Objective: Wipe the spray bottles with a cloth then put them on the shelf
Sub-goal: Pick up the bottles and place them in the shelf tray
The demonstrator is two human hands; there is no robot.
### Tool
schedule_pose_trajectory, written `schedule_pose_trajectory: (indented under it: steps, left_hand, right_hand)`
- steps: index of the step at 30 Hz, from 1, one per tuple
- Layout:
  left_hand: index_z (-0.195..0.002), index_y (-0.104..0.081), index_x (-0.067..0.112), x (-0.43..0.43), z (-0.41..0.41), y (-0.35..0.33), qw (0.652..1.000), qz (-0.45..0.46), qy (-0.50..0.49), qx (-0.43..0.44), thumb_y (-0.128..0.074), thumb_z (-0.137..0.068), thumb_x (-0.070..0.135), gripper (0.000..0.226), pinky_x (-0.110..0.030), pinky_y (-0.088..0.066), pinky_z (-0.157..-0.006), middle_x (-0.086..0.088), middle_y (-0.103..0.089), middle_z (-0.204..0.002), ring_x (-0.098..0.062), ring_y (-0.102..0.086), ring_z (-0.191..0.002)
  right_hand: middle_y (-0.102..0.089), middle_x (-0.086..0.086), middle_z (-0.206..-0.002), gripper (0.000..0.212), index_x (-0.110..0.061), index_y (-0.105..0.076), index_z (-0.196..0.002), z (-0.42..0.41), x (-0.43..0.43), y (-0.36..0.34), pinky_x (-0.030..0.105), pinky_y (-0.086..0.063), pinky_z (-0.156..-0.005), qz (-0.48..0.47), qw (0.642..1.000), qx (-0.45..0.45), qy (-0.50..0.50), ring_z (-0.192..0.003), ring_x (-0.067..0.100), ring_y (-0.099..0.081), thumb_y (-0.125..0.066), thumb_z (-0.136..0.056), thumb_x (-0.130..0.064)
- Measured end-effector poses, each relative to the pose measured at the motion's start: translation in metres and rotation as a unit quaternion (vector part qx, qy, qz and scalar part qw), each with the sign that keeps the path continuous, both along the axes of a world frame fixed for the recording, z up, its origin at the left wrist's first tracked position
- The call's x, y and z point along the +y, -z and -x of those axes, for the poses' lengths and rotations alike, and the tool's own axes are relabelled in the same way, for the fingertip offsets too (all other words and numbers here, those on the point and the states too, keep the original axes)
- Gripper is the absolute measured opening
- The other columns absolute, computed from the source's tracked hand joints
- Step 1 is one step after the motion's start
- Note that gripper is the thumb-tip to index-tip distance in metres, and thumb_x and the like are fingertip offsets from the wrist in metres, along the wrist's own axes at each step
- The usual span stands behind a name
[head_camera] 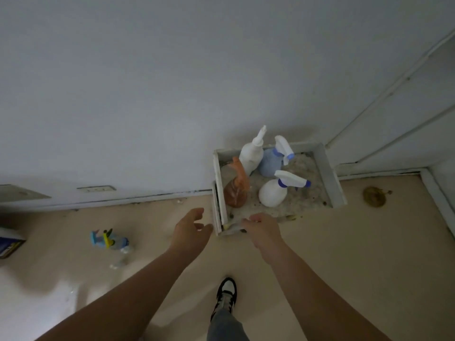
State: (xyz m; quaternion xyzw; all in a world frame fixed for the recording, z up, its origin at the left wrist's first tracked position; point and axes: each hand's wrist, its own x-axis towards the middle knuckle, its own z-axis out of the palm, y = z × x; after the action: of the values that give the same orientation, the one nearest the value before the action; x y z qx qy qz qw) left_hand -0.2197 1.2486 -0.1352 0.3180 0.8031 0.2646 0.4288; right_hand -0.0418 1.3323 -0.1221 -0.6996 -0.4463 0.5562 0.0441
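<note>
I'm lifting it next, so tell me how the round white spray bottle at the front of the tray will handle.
The round white spray bottle looks squat, so it probably won't tip easily, though its trigger head overhangs to one side. Its body is opaque, so fill and weight can't be judged. Debris litters the tray, so it may feel gritty.

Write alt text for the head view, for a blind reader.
A white shelf box holds four spray bottles; the right hand is at its front edge, the left hand open beside its corner. Another spray bottle lies on the floor, left.
</note>
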Motion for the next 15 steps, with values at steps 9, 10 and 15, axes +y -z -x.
schedule_pose_trajectory:
  steps: [9, 10, 15]
  left_hand:
    - [-0.121, -0.069, 0.018, -0.157, 0.168, 0.044, 0.997, 0.028, -0.074, -0.008, -0.067, -0.095, 0.023, 0.027, -0.023, -0.048, -0.082, 0.008, -0.069, -0.101, -0.006, -0.064, -0.086]
    - [-0.121, -0.069, 0.019, -0.177, 0.189, 0.057, 0.996, 0.040, -0.085, -0.007, -0.067, -0.095, 0.023, 0.027, -0.022, -0.047, -0.082, 0.008, -0.068, -0.101, -0.008, -0.064, -0.087]
    - [-0.122, -0.069, 0.020, -0.260, 0.273, 0.146, 0.988, 0.121, -0.100, 0.008, -0.067, -0.094, 0.031, 0.031, -0.025, -0.048, -0.091, 0.004, -0.070, -0.109, -0.018, -0.065, -0.108]
  right_hand:
    - [-0.076, 0.004, -0.102, 0.019, -0.022, -0.068, -0.107, 0.230, -0.110, 0.018, 0.039, -0.061, -0.082, 0.044, 0.987, 0.039, -0.152, -0.095, 0.023, -0.075, -0.066, -0.098, -0.039]
    - [-0.076, 0.005, -0.101, 0.018, -0.022, -0.068, -0.105, 0.254, -0.122, 0.029, 0.040, -0.061, -0.083, 0.052, 0.984, 0.043, -0.164, -0.093, 0.022, -0.075, -0.066, -0.098, -0.038]
    - [-0.077, 0.011, -0.103, 0.018, -0.019, -0.070, -0.107, 0.352, -0.173, 0.117, 0.037, -0.060, -0.074, 0.082, 0.971, 0.060, -0.218, -0.085, 0.021, -0.073, -0.064, -0.098, -0.034]
